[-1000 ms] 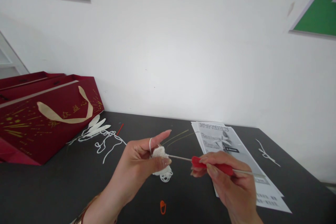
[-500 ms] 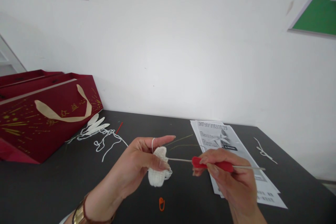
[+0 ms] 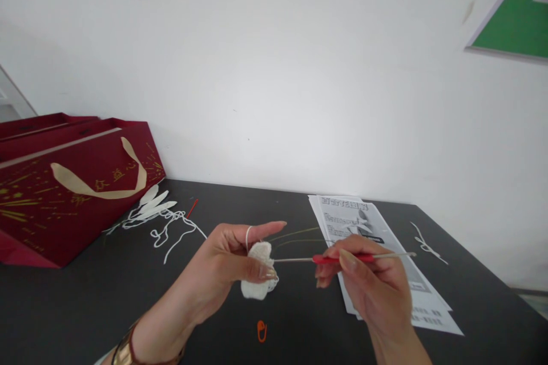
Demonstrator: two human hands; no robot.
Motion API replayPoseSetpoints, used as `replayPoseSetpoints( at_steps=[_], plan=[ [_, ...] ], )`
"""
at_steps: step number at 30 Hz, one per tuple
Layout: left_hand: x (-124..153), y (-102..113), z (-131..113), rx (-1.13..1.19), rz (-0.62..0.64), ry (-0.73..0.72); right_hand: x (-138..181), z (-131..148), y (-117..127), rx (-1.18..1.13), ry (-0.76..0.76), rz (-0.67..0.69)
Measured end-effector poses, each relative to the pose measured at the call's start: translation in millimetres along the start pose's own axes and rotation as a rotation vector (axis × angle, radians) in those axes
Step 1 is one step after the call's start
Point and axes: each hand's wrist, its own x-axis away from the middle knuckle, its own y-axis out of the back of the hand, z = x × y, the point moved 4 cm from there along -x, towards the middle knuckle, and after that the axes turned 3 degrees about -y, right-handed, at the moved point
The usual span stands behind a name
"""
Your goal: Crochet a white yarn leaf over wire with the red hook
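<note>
My left hand (image 3: 233, 259) pinches a small white crochet piece (image 3: 256, 290) between thumb and fingers, with white yarn looped round the raised index finger. In my right hand (image 3: 370, 285) is a crochet hook (image 3: 323, 259) with a red grip, held like a pen. Its metal shaft reaches left to the edge of the crochet piece; the tip there is hidden by the work and my thumb. Two thin greenish wires (image 3: 299, 234) stick out to the right from the piece. An orange stitch marker (image 3: 261, 331) lies on the table below my left hand.
Printed sheets (image 3: 428, 313) lie under and beyond my right hand. A white yarn scrap (image 3: 426, 246) is farther right. At left stand dark red gift bags (image 3: 107, 159), with white crocheted petals (image 3: 156, 205), loose yarn and a small red needle (image 3: 192, 209) in front.
My right hand has turned the hook slightly, its back end now higher and more level. The crochet piece has tilted a little in my left hand. The whole view has shifted slightly.
</note>
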Motion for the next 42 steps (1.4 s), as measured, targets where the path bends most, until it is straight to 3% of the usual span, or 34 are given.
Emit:
replayPoseSetpoints(
  at_steps=[10,18,27,30,35,42],
  plan=[
    [-0.2,0.4,2.8,0.016,0.062,0.02,-2.4,-3.8,0.6,-0.111,-0.083,-0.001],
    [-1.7,-1.5,2.5,-0.004,0.061,-0.087,-12.4,-19.6,-2.2,-0.279,-0.162,-0.012],
    [-12.0,-2.3,19.3,-0.168,-0.104,-0.335,-11.2,-47.3,-9.5,-0.5,-0.334,-0.173],
    [-13.4,-3.1,19.7,-0.224,-0.095,-0.385,-11.2,-49.7,-12.2,-0.484,-0.322,-0.187],
    [-11.2,-3.5,5.1,-0.301,0.066,-0.378,-14.0,-46.6,-12.2,-0.391,-0.248,-0.17],
    [-15.7,4.1,8.6,-0.297,-0.039,-0.334,-16.7,-48.9,-7.2,-0.314,-0.22,-0.189]
  ],
)
